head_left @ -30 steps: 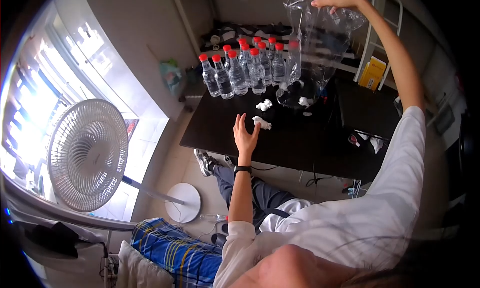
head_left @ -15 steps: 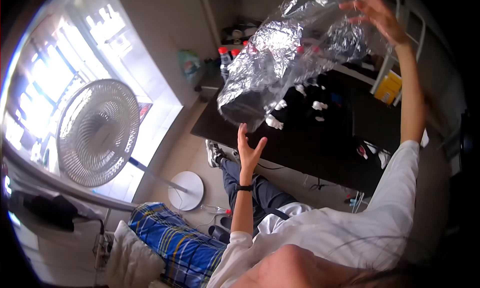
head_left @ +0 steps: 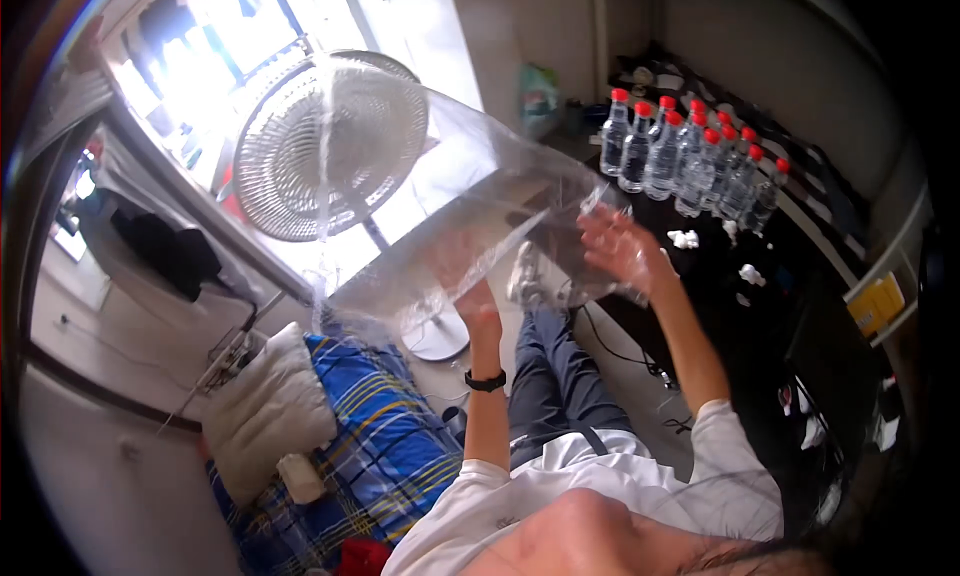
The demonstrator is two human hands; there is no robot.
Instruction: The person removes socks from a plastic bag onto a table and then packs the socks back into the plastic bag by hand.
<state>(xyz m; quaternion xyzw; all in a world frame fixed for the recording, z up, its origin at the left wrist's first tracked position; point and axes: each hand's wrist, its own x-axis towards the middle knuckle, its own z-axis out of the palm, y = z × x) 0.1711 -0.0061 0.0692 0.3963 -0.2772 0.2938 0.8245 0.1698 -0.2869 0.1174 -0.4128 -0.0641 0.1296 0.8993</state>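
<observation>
Clear plastic bag: raised in the air in front of the person, spread wide, its film creased and see-through. Clock directions are as seen in the head view.

Left hand: at the bag's lower edge, seen partly through the film. The main spread of the bag lies at 11 o'clock from it. Fingers are extended and apart, not clenched; whether they touch the film cannot be told.

Right hand: at the bag's right end, with the bag reaching away towards 10 o'clock. Fingers are spread, with film against or over them; no closed grip is seen.

Fan: behind the bag, between 10 and 11 o'clock from the left hand, its head partly covered by film.

Tabletop: dark, on the right hand's far side. It carries clear bottles with red caps, grouped at 1 o'clock from that hand, and white crumpled pieces near it at 3 o'clock.

Blue checked bedding: at 7 o'clock from the left hand, with a pale pillow at 8 o'clock.
</observation>
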